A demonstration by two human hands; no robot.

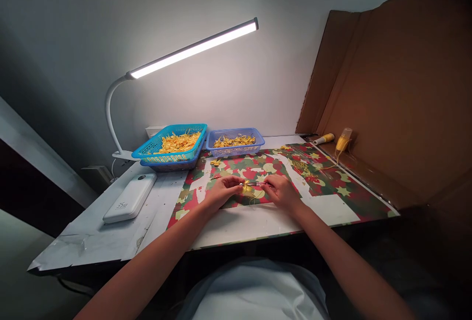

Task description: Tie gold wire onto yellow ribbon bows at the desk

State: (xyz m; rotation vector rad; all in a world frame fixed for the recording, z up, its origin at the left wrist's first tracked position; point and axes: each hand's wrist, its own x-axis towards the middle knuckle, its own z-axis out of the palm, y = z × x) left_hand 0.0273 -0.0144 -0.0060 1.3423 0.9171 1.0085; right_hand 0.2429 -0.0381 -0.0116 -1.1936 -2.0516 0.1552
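My left hand [225, 189] is closed in a pinch on a small yellow ribbon-like piece [248, 189] over the patterned sheet. Closed around a slim metal tool [255, 184], my right hand [280, 189] points it leftward at the yellow piece. The tool's tip meets the piece close to my left fingertips. Whether it is tweezers or scissors is too small to tell. Thin yellow thread seems to hang near the piece. A few loose yellow pieces [216, 162] lie on the sheet behind my left hand.
A turquoise basket [169, 157] and a purple basket [236, 150] hold many yellow pieces. A lit lamp [195, 49] arches overhead. A white power bank [131, 198] lies left; yellow thread spools [343, 140] stand right, by a cardboard wall [398, 89]. Thread scraps [302, 168] lie on the sheet.
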